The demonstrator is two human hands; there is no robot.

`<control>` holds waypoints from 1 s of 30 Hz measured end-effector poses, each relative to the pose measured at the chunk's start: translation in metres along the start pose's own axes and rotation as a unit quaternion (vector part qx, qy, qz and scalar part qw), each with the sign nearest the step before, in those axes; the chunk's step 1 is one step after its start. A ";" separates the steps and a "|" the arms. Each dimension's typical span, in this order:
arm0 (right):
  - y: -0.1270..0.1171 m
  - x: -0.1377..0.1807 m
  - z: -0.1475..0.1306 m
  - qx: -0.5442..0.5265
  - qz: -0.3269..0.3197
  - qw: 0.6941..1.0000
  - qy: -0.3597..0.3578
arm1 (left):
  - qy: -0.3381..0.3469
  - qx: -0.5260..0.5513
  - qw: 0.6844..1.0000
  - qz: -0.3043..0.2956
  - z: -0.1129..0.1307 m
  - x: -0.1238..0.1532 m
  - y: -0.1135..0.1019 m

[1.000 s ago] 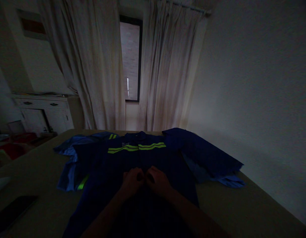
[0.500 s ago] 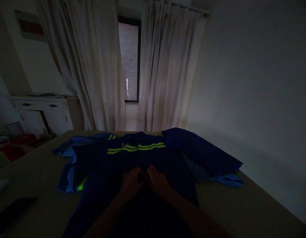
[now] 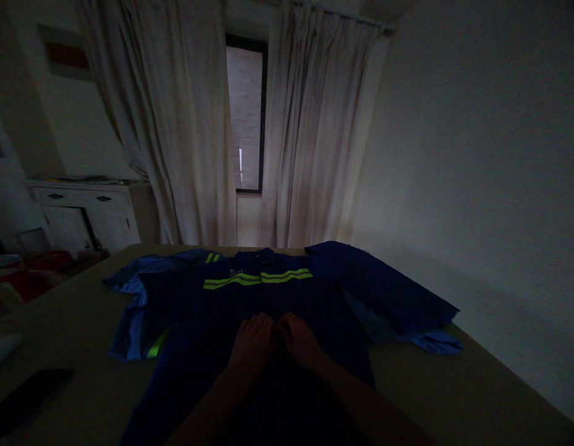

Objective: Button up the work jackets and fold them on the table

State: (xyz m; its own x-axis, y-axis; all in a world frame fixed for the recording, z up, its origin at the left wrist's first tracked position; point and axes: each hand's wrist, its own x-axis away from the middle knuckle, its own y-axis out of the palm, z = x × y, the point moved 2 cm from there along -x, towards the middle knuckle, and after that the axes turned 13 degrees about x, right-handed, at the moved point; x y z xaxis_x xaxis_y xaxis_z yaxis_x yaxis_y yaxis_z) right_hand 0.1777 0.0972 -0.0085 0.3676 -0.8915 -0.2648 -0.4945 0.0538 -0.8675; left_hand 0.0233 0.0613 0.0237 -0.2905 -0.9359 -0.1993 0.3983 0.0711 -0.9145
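A dark blue work jacket (image 3: 212,310) with yellow-green reflective stripes lies spread face up on a flat olive surface (image 3: 454,396), its sleeves out to both sides. My left hand (image 3: 252,344) and my right hand (image 3: 298,341) rest side by side on the jacket's front centre line, just below the chest stripes. Both hands have their fingers curled down and pressed together on the fabric at the front opening. The room is very dark, so what the fingertips pinch is hidden.
A dark flat phone (image 3: 29,396) lies near the front left edge. A white cabinet (image 3: 82,214) and red items (image 3: 21,279) stand at the left. Pale curtains (image 3: 305,136) and a narrow window (image 3: 247,118) are behind; a bare wall (image 3: 477,186) runs along the right.
Both hands stay at the jacket's front centre and have closed in against each other, knuckles lower on the fabric. The view has shifted only slightly.
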 end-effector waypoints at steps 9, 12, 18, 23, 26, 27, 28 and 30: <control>-0.008 -0.004 -0.003 -0.043 -0.025 0.998 0.031 | 0.040 -0.046 0.998 0.018 0.000 0.002 0.005; -0.005 -0.004 -0.003 -0.030 -0.006 0.999 0.022 | 0.028 -0.002 1.000 0.012 -0.009 0.002 0.004; -0.006 -0.004 -0.006 0.014 -0.014 1.000 0.008 | 0.015 0.032 0.997 0.069 -0.020 0.003 0.020; -0.030 0.003 -0.018 0.117 -0.117 0.986 -0.013 | 0.032 0.015 0.998 0.049 -0.020 0.016 0.041; -0.045 0.009 -0.030 0.186 -0.163 0.969 -0.001 | 0.035 0.020 0.999 0.018 -0.015 0.034 0.049; -0.048 0.010 -0.035 0.204 -0.154 0.967 0.008 | 0.032 0.024 0.999 0.008 -0.013 0.041 0.051; -0.048 0.010 -0.039 0.218 -0.137 0.966 0.018 | 0.029 0.029 0.999 -0.003 -0.010 0.048 0.052; -0.044 0.010 -0.047 0.233 -0.095 0.967 0.037 | 0.019 0.034 0.999 -0.029 -0.005 0.060 0.051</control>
State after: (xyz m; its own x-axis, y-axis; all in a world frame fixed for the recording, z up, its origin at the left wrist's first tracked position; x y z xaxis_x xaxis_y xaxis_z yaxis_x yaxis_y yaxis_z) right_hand 0.1662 0.0650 0.0469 0.3512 -0.9340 -0.0662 -0.0092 0.0673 -0.9977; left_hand 0.0214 0.0106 -0.0367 -0.3465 -0.9240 -0.1615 0.4382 -0.0073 -0.8989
